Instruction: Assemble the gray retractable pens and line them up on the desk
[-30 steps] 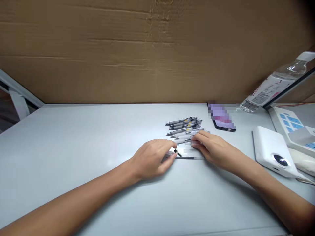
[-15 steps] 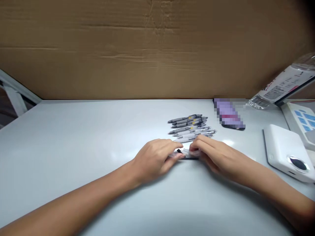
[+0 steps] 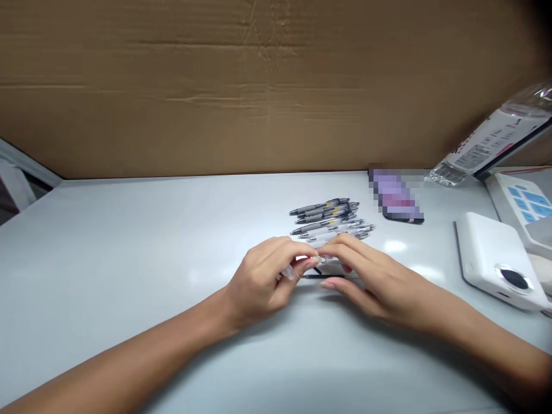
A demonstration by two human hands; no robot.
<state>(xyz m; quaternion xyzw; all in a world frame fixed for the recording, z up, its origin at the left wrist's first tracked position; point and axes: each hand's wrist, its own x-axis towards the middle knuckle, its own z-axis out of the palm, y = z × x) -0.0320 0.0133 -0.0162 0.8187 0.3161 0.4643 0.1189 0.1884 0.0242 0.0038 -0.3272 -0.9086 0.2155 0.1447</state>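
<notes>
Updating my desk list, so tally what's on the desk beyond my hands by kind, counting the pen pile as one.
Pile of pens: 1
Phone: 1
Plastic water bottle: 1
White device with a round black top: 1
White panel with blue tiles: 1
Pale cloth item: 1
Total: 6

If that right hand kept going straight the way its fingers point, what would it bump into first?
The right hand would probably meet the fingertips of the left hand first; they sit right at its own fingertips, though depth is hard to judge.
</notes>
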